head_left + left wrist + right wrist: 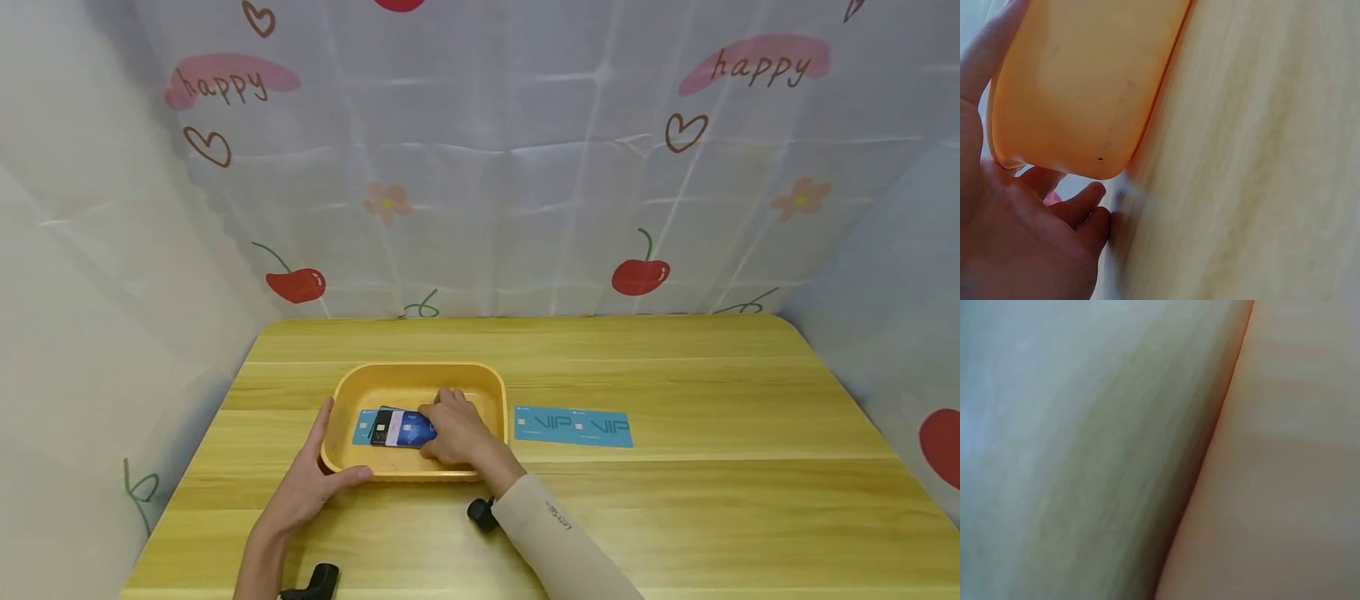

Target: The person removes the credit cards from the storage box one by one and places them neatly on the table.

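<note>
A yellow-orange plastic tray (420, 365) with rounded corners stands on the table. My left hand (300, 487) holds its near left corner, thumb along the front rim and fingers on the left side. The left wrist view shows this hand (1029, 231) around the tray's end wall (1085, 87). Inside lie overlapping cards: a light blue card (362, 428), a black card (381, 427) and a dark blue card (414, 430). Reaching in over the front rim, my right hand (457, 429) pinches the dark blue card's right end. The right wrist view shows only tray wall (1291, 487) and table.
Two light blue VIP cards (551, 423) lie overlapping in a row on the wooden table (720, 500), just right of the tray. Black wrist devices (321, 581) show near both forearms. A printed curtain (510, 225) hangs behind the table.
</note>
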A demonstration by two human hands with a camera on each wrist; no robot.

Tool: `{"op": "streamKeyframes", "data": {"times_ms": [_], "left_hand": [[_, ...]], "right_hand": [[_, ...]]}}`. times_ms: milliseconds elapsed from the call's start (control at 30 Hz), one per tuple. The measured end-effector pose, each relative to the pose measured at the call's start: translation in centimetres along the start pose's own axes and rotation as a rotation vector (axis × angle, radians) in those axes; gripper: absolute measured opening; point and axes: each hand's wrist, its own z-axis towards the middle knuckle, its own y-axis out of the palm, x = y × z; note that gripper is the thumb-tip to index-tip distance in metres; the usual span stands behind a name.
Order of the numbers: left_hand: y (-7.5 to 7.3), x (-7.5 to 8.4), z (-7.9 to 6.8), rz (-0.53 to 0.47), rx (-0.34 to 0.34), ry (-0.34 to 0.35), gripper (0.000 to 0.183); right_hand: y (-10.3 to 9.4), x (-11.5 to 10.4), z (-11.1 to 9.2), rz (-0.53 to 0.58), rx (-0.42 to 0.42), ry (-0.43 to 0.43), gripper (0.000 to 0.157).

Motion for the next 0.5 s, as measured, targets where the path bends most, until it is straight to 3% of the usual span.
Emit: {"op": "streamKeyframes", "data": {"times_ms": [500], "left_hand": [[-0.03, -0.05, 0.06, 0.007, -0.001, -0.005, 0.111]], "right_hand": [[-0.17, 0.07, -0.15, 0.104, 0.043, -0.024, 0.054]]}}
